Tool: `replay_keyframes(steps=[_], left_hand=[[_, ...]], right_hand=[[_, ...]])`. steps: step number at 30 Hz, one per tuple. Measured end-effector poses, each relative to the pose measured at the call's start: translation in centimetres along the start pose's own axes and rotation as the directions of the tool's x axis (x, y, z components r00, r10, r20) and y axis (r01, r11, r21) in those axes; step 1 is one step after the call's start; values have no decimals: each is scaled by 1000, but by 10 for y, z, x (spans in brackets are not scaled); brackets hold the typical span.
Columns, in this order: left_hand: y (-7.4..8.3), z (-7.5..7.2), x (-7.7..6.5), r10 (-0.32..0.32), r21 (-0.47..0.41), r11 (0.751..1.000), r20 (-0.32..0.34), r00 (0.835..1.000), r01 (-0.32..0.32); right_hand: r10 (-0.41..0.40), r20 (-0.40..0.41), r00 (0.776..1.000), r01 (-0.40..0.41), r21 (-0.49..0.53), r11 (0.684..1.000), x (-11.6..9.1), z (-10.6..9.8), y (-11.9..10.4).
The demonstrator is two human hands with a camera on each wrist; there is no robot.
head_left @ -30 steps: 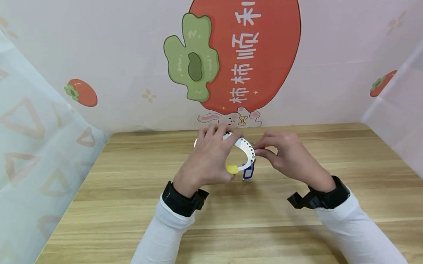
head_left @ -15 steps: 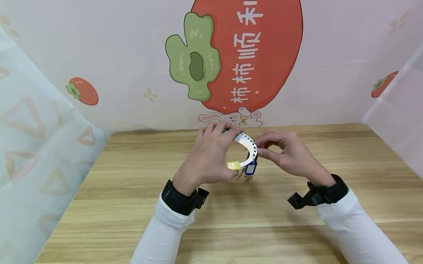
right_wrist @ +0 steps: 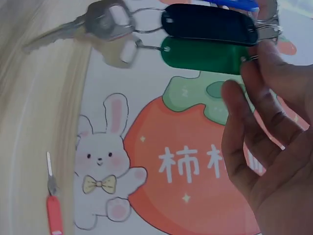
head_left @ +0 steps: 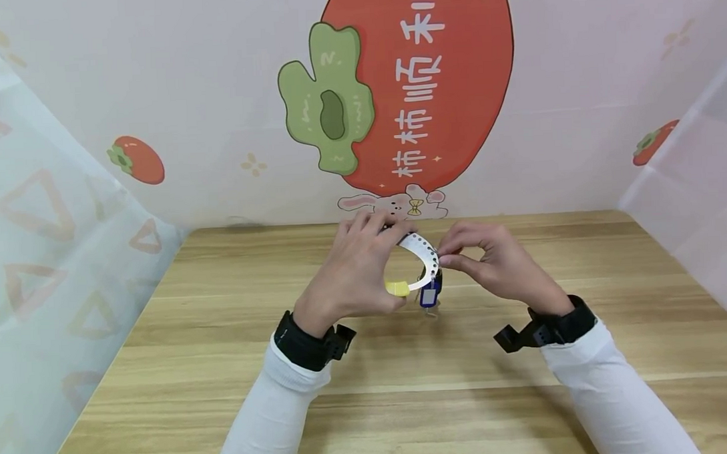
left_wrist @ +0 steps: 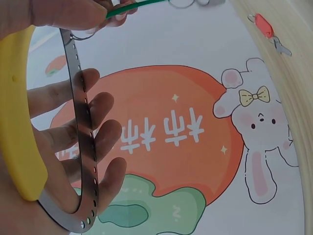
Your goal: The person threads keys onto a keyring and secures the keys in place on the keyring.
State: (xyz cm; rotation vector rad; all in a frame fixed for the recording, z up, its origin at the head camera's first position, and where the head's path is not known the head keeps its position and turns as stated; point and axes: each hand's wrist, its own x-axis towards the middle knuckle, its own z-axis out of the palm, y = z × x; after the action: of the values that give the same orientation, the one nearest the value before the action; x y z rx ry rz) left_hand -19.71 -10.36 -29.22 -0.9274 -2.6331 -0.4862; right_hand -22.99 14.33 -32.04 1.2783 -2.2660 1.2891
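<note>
My left hand (head_left: 356,274) grips a large curved metal key ring (head_left: 426,250) with a row of small holes and a yellow handle (head_left: 398,288), held above the table. Its fingers spread behind the metal band (left_wrist: 84,117) in the left wrist view. At the band's right edge, my right hand (head_left: 500,269) pinches the ring end of a green key tag (right_wrist: 205,55) between thumb and forefinger. Beside it hang a dark key tag (right_wrist: 210,22) and a blue key tag (head_left: 429,295). A metal key (right_wrist: 105,22) dangles from the dark tag.
A red key tag (left_wrist: 264,25) with a small key lies on the wooden table (head_left: 370,414). Behind rises a white backdrop (head_left: 214,92) printed with persimmons and a rabbit.
The blue tag and the keys below it have swung and turned a little under the metal ring. Both hands keep their grips, with the ring shifting slightly between them.
</note>
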Motion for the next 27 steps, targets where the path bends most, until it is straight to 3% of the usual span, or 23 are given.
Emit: replay_keyframes(steps=[8, 13, 17, 20, 27], left_hand=[[1, 3, 0, 21, 69, 997, 68, 997, -26], [4, 4, 2, 18, 85, 996, 121, 992, -28], [5, 4, 3, -1, 56, 998, 113, 994, -6], [5, 3, 3, -15, 18, 1000, 87, 996, 13], [4, 2, 1, -37, -12, 999, 22, 999, 37]], right_hand=[[46, 92, 995, -33, -135, 990, -1, -5, -10], [90, 163, 982, -62, -164, 985, -3, -11, -13], [114, 144, 983, -99, -107, 989, -4, -14, -11], [134, 119, 984, -135, 2, 991, -3, -14, -7], [134, 143, 981, -164, 226, 960, -2, -8, 7]])
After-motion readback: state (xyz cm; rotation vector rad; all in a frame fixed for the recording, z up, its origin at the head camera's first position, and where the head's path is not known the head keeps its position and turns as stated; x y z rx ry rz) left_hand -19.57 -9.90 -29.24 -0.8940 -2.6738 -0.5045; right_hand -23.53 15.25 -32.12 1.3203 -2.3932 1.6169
